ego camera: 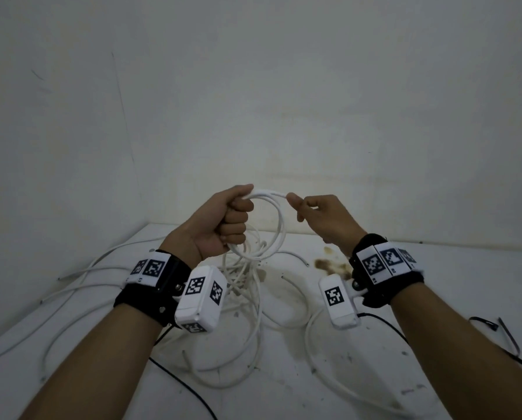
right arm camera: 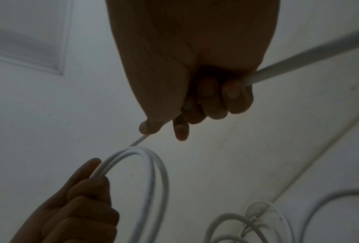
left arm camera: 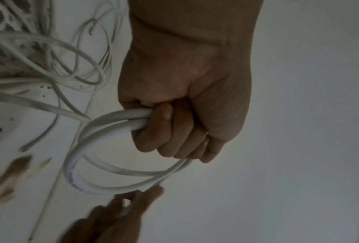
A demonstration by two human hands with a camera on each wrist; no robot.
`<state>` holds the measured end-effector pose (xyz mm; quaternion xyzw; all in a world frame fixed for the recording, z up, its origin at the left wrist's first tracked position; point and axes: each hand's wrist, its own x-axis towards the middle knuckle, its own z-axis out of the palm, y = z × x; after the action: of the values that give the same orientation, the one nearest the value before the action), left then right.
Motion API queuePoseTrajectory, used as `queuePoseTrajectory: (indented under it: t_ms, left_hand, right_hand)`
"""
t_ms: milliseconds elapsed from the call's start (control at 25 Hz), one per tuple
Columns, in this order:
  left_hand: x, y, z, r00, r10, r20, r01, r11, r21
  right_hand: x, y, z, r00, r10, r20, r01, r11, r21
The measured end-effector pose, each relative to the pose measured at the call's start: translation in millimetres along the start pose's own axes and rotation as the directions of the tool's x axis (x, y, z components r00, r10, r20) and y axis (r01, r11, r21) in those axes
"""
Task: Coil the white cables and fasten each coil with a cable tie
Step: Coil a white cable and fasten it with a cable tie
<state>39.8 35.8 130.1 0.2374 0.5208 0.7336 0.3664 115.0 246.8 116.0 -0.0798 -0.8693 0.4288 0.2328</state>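
My left hand (ego camera: 232, 216) (left arm camera: 174, 125) is raised above the table, its fingers curled round a small coil of white cable (ego camera: 279, 225) (left arm camera: 103, 164) of two or three loops. My right hand (ego camera: 314, 213) (right arm camera: 195, 105) is level with it, just to the right. It pinches the same cable (right arm camera: 299, 62) between thumb and fingers where the cable leaves the top of the coil. The coil (right arm camera: 153, 172) hangs below both hands. Black cable ties (ego camera: 508, 338) lie at the table's right edge.
A tangle of loose white cables (ego camera: 247, 286) lies on the white table (ego camera: 375, 359) under my hands and spreads left. A brown stain (ego camera: 326, 263) marks the table under my right wrist. A thin black wire (ego camera: 190, 389) runs along the front. White walls close the back and left.
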Motion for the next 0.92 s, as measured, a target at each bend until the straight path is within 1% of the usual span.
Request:
queuePoseTrajectory:
  t_ms: [80,160,240,320,360,400,440,480,520,560,600,640,680,720,800,840,920]
  left_hand:
    - [2,8,-7,0.998,0.051,0.025,-0.047,0.99,-0.136]
    - [6,18,-17,0.994,0.112,0.013,-0.106,0.964,-0.242]
    - [8,29,-26,0.987,0.16,-0.034,-0.162,0.94,-0.301]
    - [10,39,-32,0.973,0.211,-0.097,-0.232,0.898,-0.373]
    - [11,41,-34,0.966,0.228,-0.124,-0.259,0.871,-0.418]
    - [13,42,-35,0.96,0.238,-0.15,-0.28,0.843,-0.46]
    - [15,41,-35,0.951,0.249,-0.182,-0.307,0.81,-0.499]
    - [18,38,-34,0.938,0.264,-0.224,-0.345,0.774,-0.531]
    - [22,35,-34,0.922,0.279,-0.27,-0.385,0.74,-0.552]
    - [25,32,-32,0.906,0.287,-0.311,-0.418,0.716,-0.559]
    - [28,30,-31,0.894,0.29,-0.342,-0.441,0.704,-0.556]
    - [30,29,-30,0.884,0.294,-0.364,-0.458,0.701,-0.547]
    - [31,29,-30,0.877,0.295,-0.379,-0.469,0.698,-0.541]
    - [30,29,-31,0.872,0.295,-0.39,-0.476,0.694,-0.54]
    - [27,31,-34,0.872,0.29,-0.395,-0.477,0.691,-0.543]
    - [25,32,-36,0.878,0.285,-0.385,-0.464,0.703,-0.539]
    - [21,33,-36,0.905,0.272,-0.327,-0.41,0.762,-0.502]
  right_hand:
    - [-6,18,2,0.992,0.042,0.121,-0.061,0.986,0.157]
    - [-17,37,2,0.972,0.065,0.224,-0.118,0.965,0.232]
    - [-29,55,2,0.947,0.095,0.308,-0.161,0.968,0.195]
    - [-37,69,0,0.922,0.143,0.359,-0.156,0.988,0.007]
    - [-39,75,0,0.92,0.159,0.358,-0.127,0.986,-0.11]
    - [-40,79,-1,0.936,0.155,0.318,-0.088,0.973,-0.215]
    - [-40,82,-1,0.962,0.119,0.247,-0.04,0.952,-0.304]
    - [-40,83,0,0.984,0.058,0.169,0.012,0.923,-0.385]
    - [-40,79,1,0.993,-0.027,0.111,0.075,0.887,-0.456]
    - [-40,72,3,0.989,-0.122,0.086,0.149,0.849,-0.507]
    - [-40,64,5,0.973,-0.21,0.099,0.23,0.816,-0.531]
    - [-40,56,7,0.95,-0.278,0.141,0.309,0.778,-0.547]
    - [-42,47,8,0.933,-0.308,0.185,0.358,0.743,-0.566]
    - [-42,42,7,0.924,-0.322,0.206,0.38,0.718,-0.584]
    - [-42,36,5,0.936,-0.3,0.185,0.348,0.702,-0.621]
    - [-41,34,4,0.951,-0.253,0.179,0.308,0.704,-0.64]
    - [-39,33,3,0.973,-0.125,0.192,0.221,0.731,-0.645]
